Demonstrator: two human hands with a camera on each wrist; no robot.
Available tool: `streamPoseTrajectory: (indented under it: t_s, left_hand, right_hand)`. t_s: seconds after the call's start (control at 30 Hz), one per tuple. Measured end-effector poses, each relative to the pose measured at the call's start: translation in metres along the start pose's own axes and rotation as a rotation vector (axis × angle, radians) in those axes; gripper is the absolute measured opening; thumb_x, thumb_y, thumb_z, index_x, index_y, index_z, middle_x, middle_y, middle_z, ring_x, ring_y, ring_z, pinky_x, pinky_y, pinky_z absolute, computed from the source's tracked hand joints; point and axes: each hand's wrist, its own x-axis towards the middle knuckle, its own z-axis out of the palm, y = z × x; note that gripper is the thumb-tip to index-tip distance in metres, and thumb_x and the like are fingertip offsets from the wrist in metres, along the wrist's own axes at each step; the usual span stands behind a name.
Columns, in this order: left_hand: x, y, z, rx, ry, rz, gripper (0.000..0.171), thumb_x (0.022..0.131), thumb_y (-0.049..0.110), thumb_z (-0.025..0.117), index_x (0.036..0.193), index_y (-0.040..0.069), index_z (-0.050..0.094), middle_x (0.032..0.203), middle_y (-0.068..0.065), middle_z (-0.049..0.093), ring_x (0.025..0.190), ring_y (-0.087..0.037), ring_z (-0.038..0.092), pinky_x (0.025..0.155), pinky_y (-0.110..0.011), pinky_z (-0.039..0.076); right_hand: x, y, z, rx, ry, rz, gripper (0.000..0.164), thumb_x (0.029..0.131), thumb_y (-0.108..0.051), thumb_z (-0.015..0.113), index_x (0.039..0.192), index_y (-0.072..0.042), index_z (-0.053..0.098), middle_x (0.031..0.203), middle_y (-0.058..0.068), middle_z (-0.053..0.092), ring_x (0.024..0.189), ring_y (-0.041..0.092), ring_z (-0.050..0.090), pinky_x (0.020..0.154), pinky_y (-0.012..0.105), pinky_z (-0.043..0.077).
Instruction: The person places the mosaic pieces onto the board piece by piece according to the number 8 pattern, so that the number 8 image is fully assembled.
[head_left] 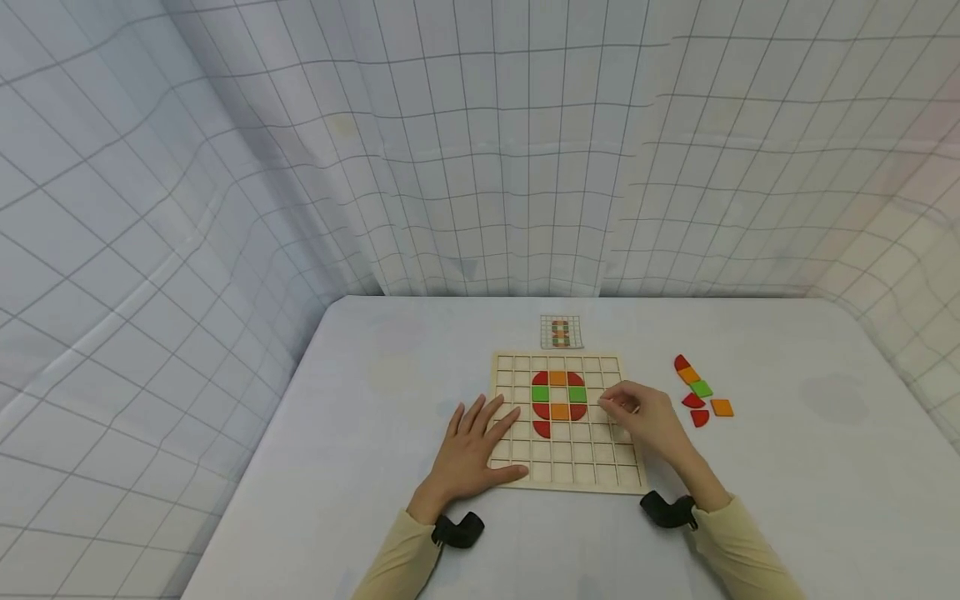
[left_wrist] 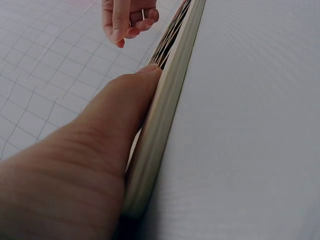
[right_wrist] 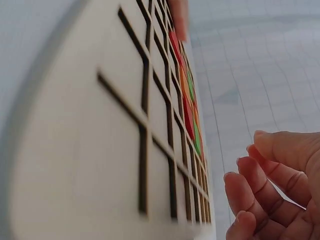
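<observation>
A square wooden grid board (head_left: 561,473) lies on the table. Red, orange and green tiles (head_left: 558,412) sit in its cells as a ring, with a red quarter-round tile (head_left: 542,429) below its left side. My left hand (head_left: 468,454) lies spread over the board's left side, its thumb (left_wrist: 127,92) along the near edge. Over the right side hovers my right hand (head_left: 648,417), thumb and index fingertips close together, other fingers curled. In the right wrist view those fingertips (right_wrist: 260,137) are apart from the board; I cannot tell whether they pinch a small tile.
A small pattern card (head_left: 561,332) lies just beyond the board's far edge. To the right, several loose tiles (head_left: 701,388) in red, orange and green rest on the white table (head_left: 810,467). Grid-lined white curtains (head_left: 510,167) hang behind and on both sides.
</observation>
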Motion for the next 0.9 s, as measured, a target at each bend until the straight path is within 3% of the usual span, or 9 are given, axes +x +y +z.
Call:
streamPoseTrajectory:
  t_s: [0.13, 0.33, 0.47, 0.7, 0.9]
  left_hand:
    - [0.0, 0.001, -0.001, 0.012, 0.003, 0.002, 0.081, 0.084, 0.065, 0.054, 0.149, 0.02, 0.036, 0.153, -0.009, 0.026, 0.14, -0.034, 0.017, 0.109, -0.055, 0.009]
    - [0.0, 0.002, -0.003, 0.015, -0.009, -0.004, 0.082, 0.083, 0.062, 0.059, 0.149, 0.019, 0.035, 0.153, -0.009, 0.026, 0.141, -0.033, 0.016, 0.109, -0.056, 0.009]
    - [-0.001, 0.001, -0.003, 0.015, 0.0, 0.0, 0.081, 0.083, 0.063, 0.058, 0.148, 0.019, 0.036, 0.153, -0.01, 0.027, 0.14, -0.034, 0.017, 0.109, -0.056, 0.01]
    - [-0.001, -0.001, 0.0, -0.005, 0.012, 0.011, 0.082, 0.085, 0.068, 0.05, 0.149, 0.019, 0.036, 0.153, -0.009, 0.025, 0.14, -0.034, 0.016, 0.109, -0.056, 0.008]
    - [-0.001, -0.001, 0.001, -0.004, 0.014, 0.015, 0.082, 0.085, 0.069, 0.05, 0.148, 0.019, 0.036, 0.153, -0.009, 0.026, 0.14, -0.035, 0.016, 0.109, -0.056, 0.008]
  right_hand:
    - [0.002, 0.015, -0.021, -0.057, 0.114, 0.016, 0.011, 0.086, -0.014, 0.072, 0.091, -0.005, 0.07, 0.072, -0.001, 0.06, 0.067, 0.017, 0.056, 0.054, 0.025, 0.044]
    - [0.009, 0.037, -0.051, -0.174, 0.215, 0.141, 0.023, 0.088, -0.021, 0.069, 0.095, 0.002, 0.07, 0.08, 0.011, 0.064, 0.074, 0.027, 0.059, 0.054, 0.03, 0.042]
    - [0.013, 0.048, -0.067, -0.258, 0.189, 0.257, 0.035, 0.088, -0.026, 0.068, 0.105, 0.005, 0.067, 0.091, 0.019, 0.064, 0.082, 0.033, 0.06, 0.053, 0.032, 0.043]
    - [0.021, 0.062, -0.076, -0.401, 0.105, 0.431, 0.049, 0.086, -0.034, 0.068, 0.111, 0.007, 0.064, 0.1, 0.026, 0.063, 0.085, 0.041, 0.055, 0.065, 0.046, 0.04]
    - [0.023, 0.066, -0.076, -0.456, 0.086, 0.44, 0.044, 0.085, -0.033, 0.069, 0.105, 0.006, 0.067, 0.093, 0.024, 0.063, 0.08, 0.039, 0.054, 0.062, 0.044, 0.039]
